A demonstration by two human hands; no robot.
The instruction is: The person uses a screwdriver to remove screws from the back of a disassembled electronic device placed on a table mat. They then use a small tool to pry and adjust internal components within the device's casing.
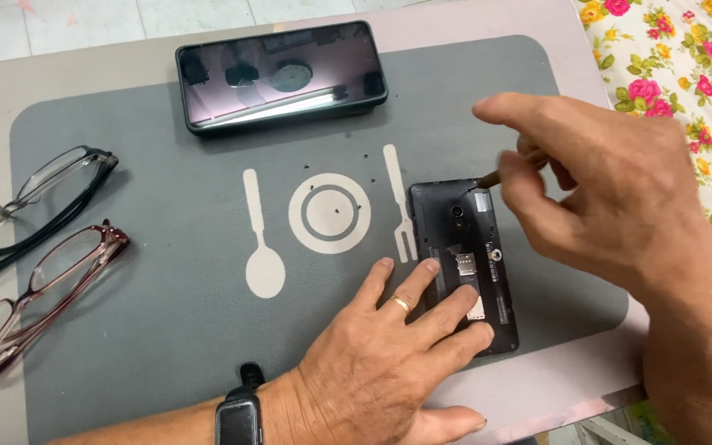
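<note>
A black phone with its back cover off (465,239) lies on the grey mat (166,330), camera end away from me. My left hand (389,346) presses flat on the phone's lower half, with a ring on one finger and a black watch on the wrist. My right hand (595,181) pinches a small screwdriver (496,175) whose tip touches the phone's top right corner. Several tiny dark screws (335,210) lie on the mat around the printed plate symbol.
A second black phone (282,74), screen up, lies at the mat's far edge. Two pairs of glasses (35,264) rest at the left edge of the mat. A flowered cloth (677,66) covers the area to the right. The table's near edge runs under my right forearm.
</note>
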